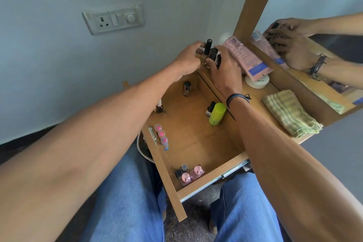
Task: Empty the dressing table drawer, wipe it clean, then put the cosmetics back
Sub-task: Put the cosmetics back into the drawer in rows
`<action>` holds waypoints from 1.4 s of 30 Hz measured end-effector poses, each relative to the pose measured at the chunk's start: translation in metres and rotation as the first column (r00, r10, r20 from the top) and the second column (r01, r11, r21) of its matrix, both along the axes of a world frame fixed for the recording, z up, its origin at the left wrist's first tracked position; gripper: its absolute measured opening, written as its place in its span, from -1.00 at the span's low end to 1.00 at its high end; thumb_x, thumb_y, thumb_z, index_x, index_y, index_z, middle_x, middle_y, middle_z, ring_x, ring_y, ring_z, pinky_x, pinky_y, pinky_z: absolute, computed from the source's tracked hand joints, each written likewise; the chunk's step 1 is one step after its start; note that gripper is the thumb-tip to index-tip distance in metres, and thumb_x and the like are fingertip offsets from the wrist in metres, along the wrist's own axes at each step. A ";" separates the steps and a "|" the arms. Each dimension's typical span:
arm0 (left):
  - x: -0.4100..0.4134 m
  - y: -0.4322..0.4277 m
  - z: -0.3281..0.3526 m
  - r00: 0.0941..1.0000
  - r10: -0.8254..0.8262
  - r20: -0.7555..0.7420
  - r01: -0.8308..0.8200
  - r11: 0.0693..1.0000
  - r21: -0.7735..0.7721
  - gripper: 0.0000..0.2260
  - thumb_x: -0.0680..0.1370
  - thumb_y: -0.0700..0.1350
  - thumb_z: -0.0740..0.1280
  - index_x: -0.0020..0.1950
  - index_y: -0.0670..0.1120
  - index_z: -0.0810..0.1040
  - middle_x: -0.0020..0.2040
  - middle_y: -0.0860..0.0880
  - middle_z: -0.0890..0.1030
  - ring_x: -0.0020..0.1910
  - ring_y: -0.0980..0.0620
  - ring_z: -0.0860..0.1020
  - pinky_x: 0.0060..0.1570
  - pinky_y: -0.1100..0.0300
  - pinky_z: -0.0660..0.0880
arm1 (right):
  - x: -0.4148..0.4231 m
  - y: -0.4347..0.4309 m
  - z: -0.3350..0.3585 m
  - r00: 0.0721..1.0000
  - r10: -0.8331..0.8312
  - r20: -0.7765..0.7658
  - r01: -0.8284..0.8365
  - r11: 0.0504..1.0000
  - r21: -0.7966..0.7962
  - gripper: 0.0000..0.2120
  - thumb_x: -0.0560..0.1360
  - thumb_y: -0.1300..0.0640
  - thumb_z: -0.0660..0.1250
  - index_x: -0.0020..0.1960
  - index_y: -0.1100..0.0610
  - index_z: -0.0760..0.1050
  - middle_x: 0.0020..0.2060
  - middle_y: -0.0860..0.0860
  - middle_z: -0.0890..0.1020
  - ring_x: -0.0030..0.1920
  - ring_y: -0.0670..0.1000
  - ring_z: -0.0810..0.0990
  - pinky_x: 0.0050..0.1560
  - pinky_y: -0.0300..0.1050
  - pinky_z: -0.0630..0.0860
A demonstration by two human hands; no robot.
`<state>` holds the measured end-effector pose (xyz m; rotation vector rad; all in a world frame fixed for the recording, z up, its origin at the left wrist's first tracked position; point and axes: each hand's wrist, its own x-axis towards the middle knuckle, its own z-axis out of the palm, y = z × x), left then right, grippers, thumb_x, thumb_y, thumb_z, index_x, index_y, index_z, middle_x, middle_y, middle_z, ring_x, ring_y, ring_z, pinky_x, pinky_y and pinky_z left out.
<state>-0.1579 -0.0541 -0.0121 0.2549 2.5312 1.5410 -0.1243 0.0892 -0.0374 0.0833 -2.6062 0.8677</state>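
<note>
Upper centre: left hand (186, 59) and right hand (225, 68), both grips closed on small black bottles (213, 53) at desk (261, 92) corner. Open drawer (196, 143), centre, holds several cosmetics (217, 114); folded cloth (290, 114) at right. Emptying likely underway; wiping pending.

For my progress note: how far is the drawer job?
Emptying looks partly done: a pink tube and white jar are on the tabletop. There the left hand and right hand hold small dark bottles. A green bottle and nail polishes remain in the drawer; the folded cloth lies unused, wiping pending.
</note>
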 end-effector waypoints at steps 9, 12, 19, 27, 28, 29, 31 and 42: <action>0.014 -0.014 -0.007 0.997 0.009 -0.081 -0.012 0.999 -0.033 -0.67 0.58 -0.19 0.44 0.31 -0.05 0.48 0.20 -0.06 0.60 0.14 -0.06 0.59 0.18 0.05 0.53 | 0.008 -0.001 -0.001 0.997 0.072 0.004 -0.072 0.997 0.018 -0.66 0.65 -0.04 0.29 0.34 0.10 0.39 0.14 0.11 0.65 0.12 0.17 0.63 -0.02 0.06 0.53; 0.029 -0.030 -0.009 0.983 0.083 -0.161 -0.093 0.994 -0.056 -0.84 0.59 -0.16 0.42 0.16 -0.07 0.54 0.11 -0.02 0.63 0.12 -0.04 0.60 0.15 0.06 0.54 | 0.014 -0.003 0.001 0.993 0.107 0.042 -0.109 0.993 0.048 -0.64 0.65 -0.06 0.29 0.35 0.11 0.38 0.13 0.14 0.64 0.12 0.18 0.59 0.01 0.04 0.45; 0.086 -0.088 -0.011 0.975 0.126 -0.183 -0.165 0.962 -0.215 -0.87 0.52 -0.20 0.50 0.02 -0.03 0.64 -0.03 0.12 0.63 -0.02 0.08 0.60 -0.07 0.22 0.47 | 0.023 -0.001 0.008 0.994 0.080 0.072 -0.042 0.901 -0.431 -0.73 0.61 0.03 0.36 0.28 0.05 0.46 -0.05 -0.06 0.62 -0.22 -0.11 0.63 -0.24 -0.07 0.63; 0.125 -0.122 -0.024 0.993 -0.085 -0.087 0.030 0.863 -0.505 -0.82 0.40 -0.22 0.58 -0.06 -0.01 0.72 -0.09 0.12 0.66 -0.06 0.08 0.60 -0.04 0.13 0.52 | 0.028 0.000 0.003 0.994 0.090 0.061 -0.049 0.871 -0.490 -0.73 0.61 0.05 0.38 0.27 0.07 0.46 0.00 0.04 0.62 -0.34 0.01 0.60 -0.45 -0.24 0.52; 0.127 -0.122 -0.026 0.991 -0.103 -0.085 0.043 0.846 -0.532 -0.83 0.40 -0.23 0.57 -0.08 -0.01 0.72 -0.11 0.17 0.62 -0.07 0.08 0.59 -0.09 0.14 0.49 | 0.029 0.001 0.002 0.994 0.092 0.061 -0.051 0.870 -0.491 -0.73 0.61 0.05 0.38 0.28 0.07 0.47 -0.01 0.03 0.63 -0.33 0.01 0.60 -0.45 -0.24 0.52; 0.128 -0.122 -0.029 0.989 -0.121 -0.087 0.051 0.822 -0.567 -0.84 0.41 -0.23 0.56 -0.09 -0.01 0.71 -0.14 0.22 0.56 -0.08 0.09 0.56 -0.16 0.17 0.44 | 0.030 0.001 0.002 0.994 0.094 0.060 -0.052 0.869 -0.491 -0.73 0.61 0.05 0.38 0.28 0.06 0.47 -0.02 0.01 0.63 -0.32 0.01 0.61 -0.44 -0.23 0.52; 0.129 -0.121 -0.031 0.982 -0.161 -0.098 0.062 0.768 -0.638 -0.85 0.44 -0.23 0.53 -0.09 0.01 0.70 -0.16 0.25 0.48 -0.06 0.09 0.53 -0.25 0.24 0.34 | 0.032 0.001 0.002 0.994 0.094 0.060 -0.052 0.870 -0.490 -0.73 0.60 0.04 0.38 0.27 0.03 0.48 -0.02 -0.02 0.63 -0.30 0.01 0.62 -0.42 -0.23 0.53; 0.122 -0.108 -0.035 0.966 -0.236 -0.103 0.063 0.606 -0.793 -0.80 0.49 -0.35 0.43 0.00 -0.09 0.71 -0.03 0.08 0.43 -0.02 -0.02 0.56 -0.15 0.17 0.42 | 0.035 -0.001 0.003 0.994 0.081 0.074 -0.031 0.858 -0.512 -0.79 0.62 0.05 0.36 0.23 -0.04 0.44 -0.09 -0.07 0.61 -0.40 -0.05 0.57 -0.43 -0.22 0.52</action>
